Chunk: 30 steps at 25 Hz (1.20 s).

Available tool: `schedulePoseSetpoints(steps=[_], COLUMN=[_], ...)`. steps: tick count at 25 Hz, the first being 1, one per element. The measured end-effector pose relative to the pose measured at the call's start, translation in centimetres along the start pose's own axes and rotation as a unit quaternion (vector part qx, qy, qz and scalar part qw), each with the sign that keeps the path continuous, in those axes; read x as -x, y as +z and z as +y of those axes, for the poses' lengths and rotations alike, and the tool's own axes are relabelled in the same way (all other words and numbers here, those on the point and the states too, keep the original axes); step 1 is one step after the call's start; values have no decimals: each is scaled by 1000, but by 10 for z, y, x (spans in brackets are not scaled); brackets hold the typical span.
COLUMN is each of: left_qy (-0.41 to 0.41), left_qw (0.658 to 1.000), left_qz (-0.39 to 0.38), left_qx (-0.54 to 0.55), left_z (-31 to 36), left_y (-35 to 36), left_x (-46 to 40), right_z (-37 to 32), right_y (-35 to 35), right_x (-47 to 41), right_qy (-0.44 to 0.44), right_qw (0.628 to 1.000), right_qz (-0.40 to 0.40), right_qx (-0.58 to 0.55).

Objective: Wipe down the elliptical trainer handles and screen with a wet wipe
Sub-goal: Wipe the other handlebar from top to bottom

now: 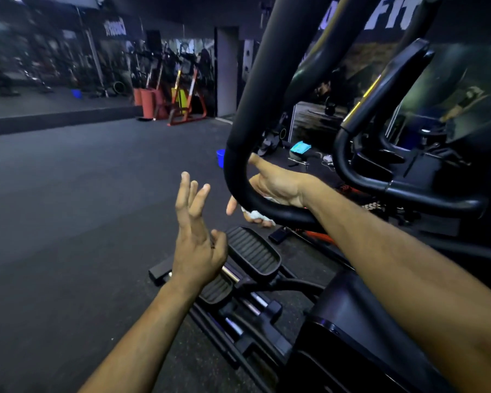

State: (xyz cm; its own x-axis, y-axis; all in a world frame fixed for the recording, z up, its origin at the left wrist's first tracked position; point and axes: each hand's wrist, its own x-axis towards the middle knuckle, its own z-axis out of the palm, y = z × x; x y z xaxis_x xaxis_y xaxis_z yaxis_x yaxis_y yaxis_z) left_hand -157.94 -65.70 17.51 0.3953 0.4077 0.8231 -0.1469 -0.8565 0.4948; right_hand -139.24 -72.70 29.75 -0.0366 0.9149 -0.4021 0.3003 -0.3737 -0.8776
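1. Your right hand at frame centre wraps the handle, pinching the wet wipe under the bar.
2. Your left hand, lower centre, hangs spread and empty.
3. Thin grip: the wipe may slip free.

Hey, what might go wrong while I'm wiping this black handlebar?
The right hand presses the small crumpled white wipe under the curved black handlebar with only fingertips, so it may slip out and drop. The left hand hovers open, steadying nothing, above the ribbed black pedal.
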Motion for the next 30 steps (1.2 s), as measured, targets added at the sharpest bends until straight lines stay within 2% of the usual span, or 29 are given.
schedulePoseSetpoints(steps=[7, 11, 14, 17, 19, 21, 23, 27, 30], left_qy=[-13, -15, -28, -27, -33, -42, -46, -55, -59], left_qw=[998, 997, 996, 995, 996, 996, 996, 996, 996], left_qz=[43, 40, 47, 49, 53, 58, 60, 57, 57], left_qx=[-45, -66, -74, -79, -70, -54, -44, -29, -17], left_z=[0, 3, 12, 24, 31, 37, 40, 47, 58], left_y=[-16, -16, -14, -8, -4, 0, 5, 21, 36], left_x=[2, 0, -7, -15, -22, -28, -30, -23, -14], right_z=[-17, -49, -57, -54, -46, -29, -15, -9, 7], right_y=[16, 20, 22, 20, 20, 21, 21, 15, 9], right_x=[-20, -19, -14, -12, -16, -19, -18, -6, 10], right_qy=[-163, -351, -407, -394, -356, -247, -156, -89, -42], right_qw=[979, 922, 900, 907, 924, 962, 984, 994, 979], right_qz=[-22, -32, -24, -41, -50, -31, 2, 65, 143], right_qx=[-119, -158, -155, -145, -129, -114, -84, -7, 136])
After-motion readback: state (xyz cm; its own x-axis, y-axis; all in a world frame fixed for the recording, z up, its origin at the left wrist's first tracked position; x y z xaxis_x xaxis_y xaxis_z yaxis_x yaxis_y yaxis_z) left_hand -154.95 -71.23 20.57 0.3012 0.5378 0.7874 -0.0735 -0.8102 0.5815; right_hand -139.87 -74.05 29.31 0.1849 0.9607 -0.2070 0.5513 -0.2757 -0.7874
